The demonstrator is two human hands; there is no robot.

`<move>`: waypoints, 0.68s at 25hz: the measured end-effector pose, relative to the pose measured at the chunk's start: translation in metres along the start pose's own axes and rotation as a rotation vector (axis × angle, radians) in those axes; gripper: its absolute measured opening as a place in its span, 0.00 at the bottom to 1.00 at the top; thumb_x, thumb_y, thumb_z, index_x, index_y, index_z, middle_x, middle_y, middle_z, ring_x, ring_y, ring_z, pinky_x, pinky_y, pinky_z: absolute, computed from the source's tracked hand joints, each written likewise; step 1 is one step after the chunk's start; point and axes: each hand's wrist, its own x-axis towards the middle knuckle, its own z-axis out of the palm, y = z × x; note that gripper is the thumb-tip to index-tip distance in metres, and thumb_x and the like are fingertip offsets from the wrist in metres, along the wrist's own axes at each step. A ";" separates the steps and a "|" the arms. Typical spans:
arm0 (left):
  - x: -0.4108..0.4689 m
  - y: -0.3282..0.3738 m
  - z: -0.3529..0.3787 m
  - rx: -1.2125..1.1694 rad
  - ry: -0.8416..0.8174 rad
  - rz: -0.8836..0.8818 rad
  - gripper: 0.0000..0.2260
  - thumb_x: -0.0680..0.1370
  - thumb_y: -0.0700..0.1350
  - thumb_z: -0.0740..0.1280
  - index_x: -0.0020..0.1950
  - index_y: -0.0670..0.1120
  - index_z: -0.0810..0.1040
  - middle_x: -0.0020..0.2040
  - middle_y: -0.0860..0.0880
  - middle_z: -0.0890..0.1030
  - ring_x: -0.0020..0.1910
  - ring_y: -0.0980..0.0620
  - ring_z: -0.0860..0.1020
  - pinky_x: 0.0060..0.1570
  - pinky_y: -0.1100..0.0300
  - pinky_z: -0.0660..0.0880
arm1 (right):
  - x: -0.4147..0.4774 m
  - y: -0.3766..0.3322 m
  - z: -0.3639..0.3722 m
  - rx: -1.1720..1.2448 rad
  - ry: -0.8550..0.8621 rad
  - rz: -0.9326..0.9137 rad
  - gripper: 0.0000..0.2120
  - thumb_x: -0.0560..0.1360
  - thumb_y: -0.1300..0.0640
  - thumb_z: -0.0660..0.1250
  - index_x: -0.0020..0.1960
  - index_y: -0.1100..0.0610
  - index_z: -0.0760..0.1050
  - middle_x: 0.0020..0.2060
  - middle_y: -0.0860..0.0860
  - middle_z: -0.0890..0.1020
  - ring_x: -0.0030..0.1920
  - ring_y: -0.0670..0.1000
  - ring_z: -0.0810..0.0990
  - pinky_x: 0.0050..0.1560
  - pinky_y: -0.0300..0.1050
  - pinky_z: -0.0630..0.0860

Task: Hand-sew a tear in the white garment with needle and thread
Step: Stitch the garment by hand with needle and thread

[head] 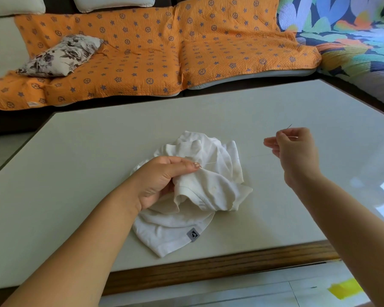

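One white garment (211, 191) lies bunched in the middle of the pale counter (87, 151), and two hands are on the job. The left hand (164, 180) grips a fold of the cloth, with its thumb pinched down against the fingers on the fabric. A short stretch of one thin thread (208, 163) runs out from that thumb tip toward the right. The right hand (295, 151) is up above the counter, well apart from the garment, fingers curled and pinching one needle (289, 126), its tip poking out past the knuckles. One small grey label (193, 234) shows on the garment's near hem. Behind the counter there is one orange patterned blanket (142, 52) over the sofa, with one floral cushion (60, 56) lying on it at the left.
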 end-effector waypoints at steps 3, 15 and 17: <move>-0.001 0.001 -0.001 -0.003 0.002 0.010 0.08 0.69 0.43 0.71 0.45 0.40 0.83 0.43 0.44 0.84 0.42 0.50 0.83 0.43 0.60 0.80 | 0.003 0.002 -0.004 -0.171 -0.004 -0.063 0.03 0.81 0.58 0.57 0.53 0.54 0.69 0.44 0.48 0.84 0.40 0.42 0.77 0.36 0.40 0.69; -0.001 -0.001 0.000 0.109 0.015 0.029 0.07 0.66 0.46 0.73 0.41 0.46 0.85 0.42 0.47 0.85 0.42 0.53 0.83 0.44 0.61 0.80 | -0.026 -0.014 -0.001 -0.184 -0.320 -0.062 0.03 0.81 0.59 0.62 0.49 0.57 0.72 0.40 0.56 0.86 0.35 0.53 0.85 0.32 0.44 0.80; 0.000 -0.002 0.002 0.167 0.012 0.062 0.08 0.66 0.48 0.74 0.43 0.47 0.86 0.44 0.47 0.85 0.45 0.52 0.83 0.50 0.58 0.79 | -0.055 -0.028 0.004 -0.108 -0.530 -0.033 0.04 0.81 0.59 0.64 0.47 0.58 0.73 0.40 0.54 0.87 0.32 0.56 0.85 0.26 0.43 0.76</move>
